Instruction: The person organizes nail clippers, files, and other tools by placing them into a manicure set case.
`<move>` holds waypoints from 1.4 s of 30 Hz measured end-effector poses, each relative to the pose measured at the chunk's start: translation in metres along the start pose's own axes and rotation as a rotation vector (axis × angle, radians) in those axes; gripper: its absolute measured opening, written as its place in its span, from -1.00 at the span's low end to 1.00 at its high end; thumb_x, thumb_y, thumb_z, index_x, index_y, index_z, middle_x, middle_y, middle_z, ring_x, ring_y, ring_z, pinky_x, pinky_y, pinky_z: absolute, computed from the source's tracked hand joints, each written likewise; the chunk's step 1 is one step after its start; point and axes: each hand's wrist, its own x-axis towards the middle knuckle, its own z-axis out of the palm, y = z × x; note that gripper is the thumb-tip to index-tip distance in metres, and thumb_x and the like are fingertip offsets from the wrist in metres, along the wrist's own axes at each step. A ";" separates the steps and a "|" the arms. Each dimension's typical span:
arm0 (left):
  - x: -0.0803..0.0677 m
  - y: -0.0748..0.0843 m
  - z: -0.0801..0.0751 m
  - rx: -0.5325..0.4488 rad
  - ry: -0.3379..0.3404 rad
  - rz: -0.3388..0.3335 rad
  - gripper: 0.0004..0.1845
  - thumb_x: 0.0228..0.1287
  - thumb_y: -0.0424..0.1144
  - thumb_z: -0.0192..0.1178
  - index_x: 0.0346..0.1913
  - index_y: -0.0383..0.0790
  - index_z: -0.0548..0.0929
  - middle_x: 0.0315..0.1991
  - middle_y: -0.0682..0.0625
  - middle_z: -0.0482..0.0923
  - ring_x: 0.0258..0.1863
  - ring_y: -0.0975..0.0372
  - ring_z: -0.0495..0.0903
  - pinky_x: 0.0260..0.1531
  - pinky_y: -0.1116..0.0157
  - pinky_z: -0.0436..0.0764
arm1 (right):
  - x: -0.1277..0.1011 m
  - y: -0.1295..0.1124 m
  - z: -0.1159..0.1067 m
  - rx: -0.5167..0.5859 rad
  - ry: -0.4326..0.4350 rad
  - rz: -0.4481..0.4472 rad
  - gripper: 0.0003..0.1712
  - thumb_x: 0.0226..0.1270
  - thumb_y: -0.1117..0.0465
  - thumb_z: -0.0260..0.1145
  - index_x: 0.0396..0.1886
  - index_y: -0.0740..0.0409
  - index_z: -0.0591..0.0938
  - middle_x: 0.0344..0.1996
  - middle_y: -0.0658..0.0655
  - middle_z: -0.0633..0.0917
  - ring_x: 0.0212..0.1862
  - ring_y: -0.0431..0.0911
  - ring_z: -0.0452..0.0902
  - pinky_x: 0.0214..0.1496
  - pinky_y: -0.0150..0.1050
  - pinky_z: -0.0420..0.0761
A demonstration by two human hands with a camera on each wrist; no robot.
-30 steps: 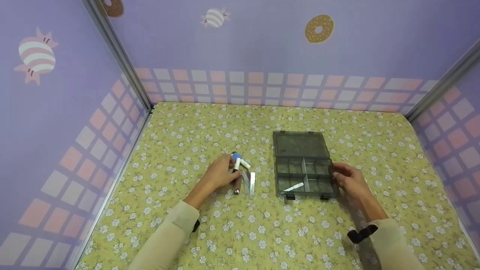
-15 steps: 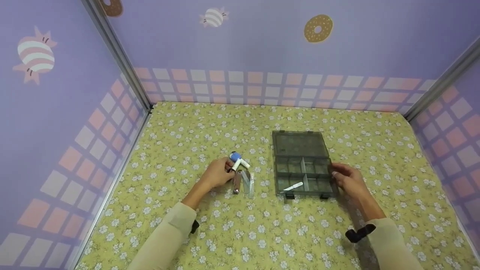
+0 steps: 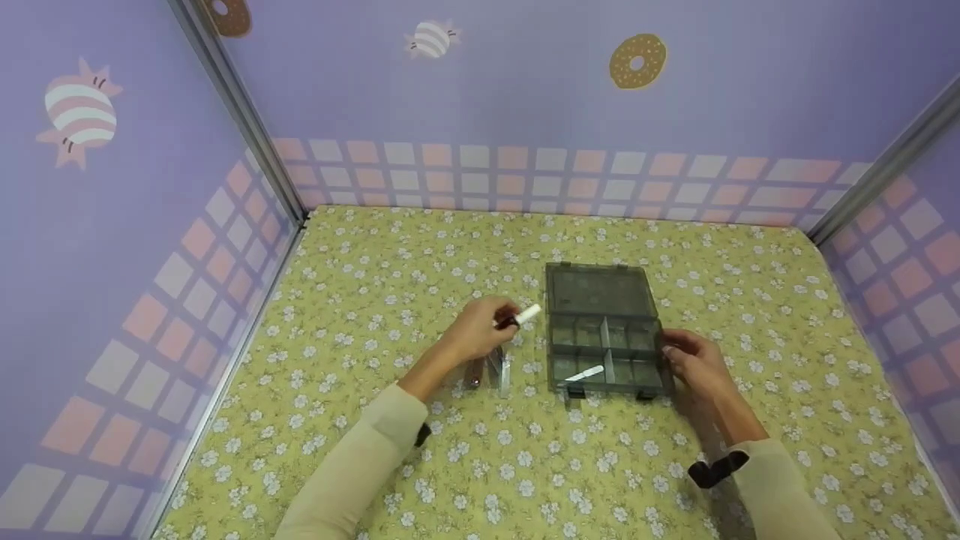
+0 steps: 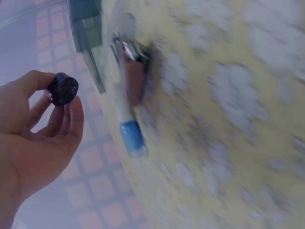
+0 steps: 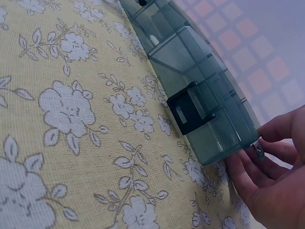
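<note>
Left hand point(image 3: 480, 330), in the head view, pinches the dark end of a small, glossy, bottle-like container point(image 3: 528, 314) with a white cylindrical top, just left of an open, smoky grey, translucent plastic compartment box point(image 3: 600, 289), which lies on yellow flowered cloth point(image 3: 375, 262) with its lid folded back. A slim white piece point(image 3: 585, 373) lies slantwise in the near left compartment. The right hand point(image 3: 697, 364) grasps the box's right end. Partly hidden by the left hand are a narrow brown object point(image 3: 475, 373) and shiny, pale thin strips point(image 3: 504, 377). Because fingertips alone seem to hold the container's smooth end, it could slip or twist; its projecting top might knock the rim if carried too low, and a tug from the right hand could shift the box. The left wrist view adds the container's round dark base but not its white top; a blue-and-white cylindrical bottle point(image 4: 131, 136), blurred, lies beside the brown object, though the head view does not show it. The right wrist view shows thumb and fingers at the box's corner and a black plastic latch point(image 5: 190, 109) up close.
</note>
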 end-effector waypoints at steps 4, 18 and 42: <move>0.020 0.015 0.013 0.040 -0.047 0.054 -0.75 0.58 -0.27 0.25 0.20 -0.21 0.70 0.01 -0.03 0.68 0.00 0.20 0.68 0.05 0.22 0.68 | 0.001 0.003 0.002 0.022 -0.011 -0.003 -0.46 0.69 0.26 0.17 0.53 0.37 0.40 0.33 0.37 0.51 0.07 -0.15 0.60 -0.02 -0.34 0.67; 0.061 0.035 0.063 0.151 -0.173 0.142 -0.77 0.62 -0.25 0.20 0.19 -0.17 0.71 -0.02 -0.02 0.60 -0.11 0.25 0.59 -0.09 0.32 0.62 | 0.000 0.010 0.000 -0.009 -0.015 -0.052 -0.46 0.71 0.23 0.16 0.54 0.33 0.41 0.38 0.41 0.49 0.14 -0.12 0.59 -0.01 -0.34 0.66; 0.042 -0.005 -0.003 0.238 -0.158 0.073 -0.48 0.51 -0.22 0.34 0.44 -0.25 0.53 0.31 -0.13 0.53 0.34 -0.02 0.51 0.31 0.05 0.55 | 0.000 0.009 -0.001 0.011 -0.010 -0.043 -0.45 0.71 0.22 0.16 0.55 0.33 0.39 0.39 0.40 0.47 0.16 -0.11 0.57 0.05 -0.35 0.66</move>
